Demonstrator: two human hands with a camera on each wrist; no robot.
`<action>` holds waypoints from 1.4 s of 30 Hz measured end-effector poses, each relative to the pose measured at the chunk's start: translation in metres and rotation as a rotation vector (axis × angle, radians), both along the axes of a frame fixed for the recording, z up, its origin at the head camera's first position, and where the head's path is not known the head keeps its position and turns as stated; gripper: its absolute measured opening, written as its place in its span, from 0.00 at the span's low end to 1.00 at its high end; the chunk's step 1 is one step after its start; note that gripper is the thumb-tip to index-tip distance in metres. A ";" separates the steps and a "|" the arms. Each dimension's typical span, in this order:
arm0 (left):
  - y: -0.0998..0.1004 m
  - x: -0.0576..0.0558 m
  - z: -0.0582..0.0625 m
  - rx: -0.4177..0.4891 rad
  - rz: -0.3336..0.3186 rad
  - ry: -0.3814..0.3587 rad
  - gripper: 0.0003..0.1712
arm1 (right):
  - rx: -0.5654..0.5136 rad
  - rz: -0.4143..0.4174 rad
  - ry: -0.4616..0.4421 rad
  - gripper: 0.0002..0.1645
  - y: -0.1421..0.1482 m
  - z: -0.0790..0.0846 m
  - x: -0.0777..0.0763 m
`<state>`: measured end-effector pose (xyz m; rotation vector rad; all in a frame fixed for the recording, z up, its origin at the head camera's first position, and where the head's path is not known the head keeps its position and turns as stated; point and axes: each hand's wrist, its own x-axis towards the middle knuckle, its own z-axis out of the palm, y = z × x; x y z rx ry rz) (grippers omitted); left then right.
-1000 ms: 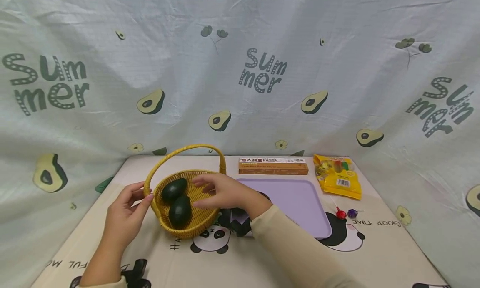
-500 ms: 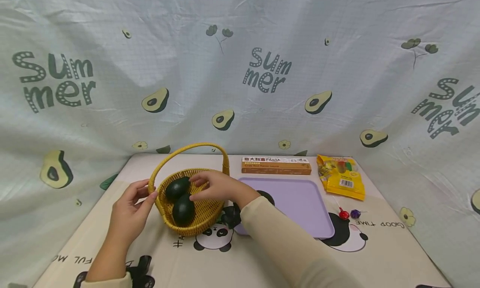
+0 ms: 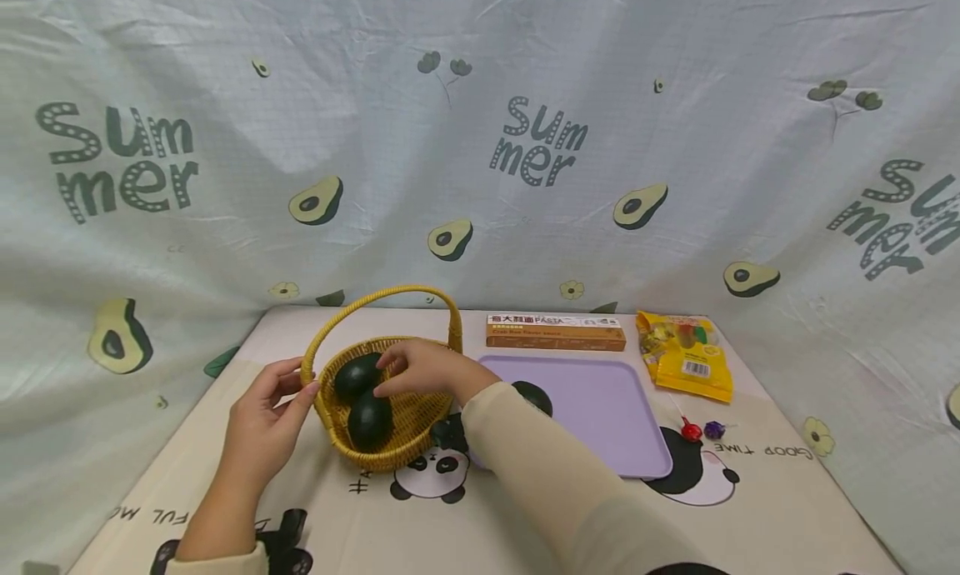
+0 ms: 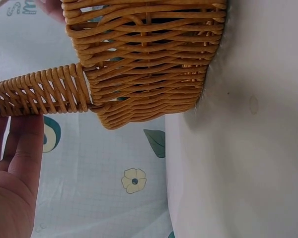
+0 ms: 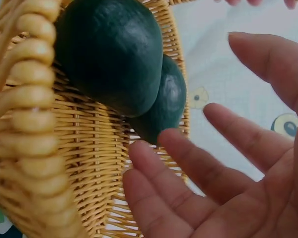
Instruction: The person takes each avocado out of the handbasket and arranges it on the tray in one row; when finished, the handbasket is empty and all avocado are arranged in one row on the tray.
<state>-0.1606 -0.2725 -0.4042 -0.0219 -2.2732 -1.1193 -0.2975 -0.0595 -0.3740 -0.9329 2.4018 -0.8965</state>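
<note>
A yellow woven basket [image 3: 420, 425] with an arched handle [image 3: 397, 289] stands on the left part of the table. My left hand [image 3: 266, 421] pinches the base of that handle between thumb and fingers. Two dark green avocados lie inside, one farther back [image 3: 356, 378] and one nearer [image 3: 370, 422]. Over the basket, my right hand [image 3: 431, 371] has its thumb and fingers spread, fingertips right by the back avocado. In the right wrist view the fingers [image 5: 208, 163] look loosely extended, holding nothing. A third avocado [image 3: 536, 397] sits on the lilac tray [image 3: 600, 408], partly hidden by my right sleeve.
Behind the tray is a pasta box [image 3: 555, 332]. To the right lie a yellow candy bag [image 3: 686, 358], a red lollipop [image 3: 691, 430] and a purple lollipop [image 3: 715, 430]. A fabric backdrop [image 3: 525, 250] rises behind the table.
My right hand has moved left within the basket, closer to the avocados. The left hand keeps its grip on the handle. The head view has shifted slightly.
</note>
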 end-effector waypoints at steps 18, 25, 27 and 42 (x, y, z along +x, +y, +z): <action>-0.001 0.001 0.001 0.000 -0.003 -0.032 0.20 | 0.054 -0.160 -0.223 0.23 -0.026 0.002 0.007; -0.001 0.000 0.000 -0.004 0.000 -0.020 0.21 | 0.047 -0.278 -0.322 0.31 -0.035 0.001 0.007; -0.001 0.000 0.000 -0.001 -0.001 -0.018 0.21 | 0.064 -0.299 -0.333 0.34 -0.038 0.001 0.006; 0.000 0.001 0.002 -0.020 0.005 -0.008 0.21 | 0.148 -0.254 -0.315 0.38 -0.046 -0.005 0.006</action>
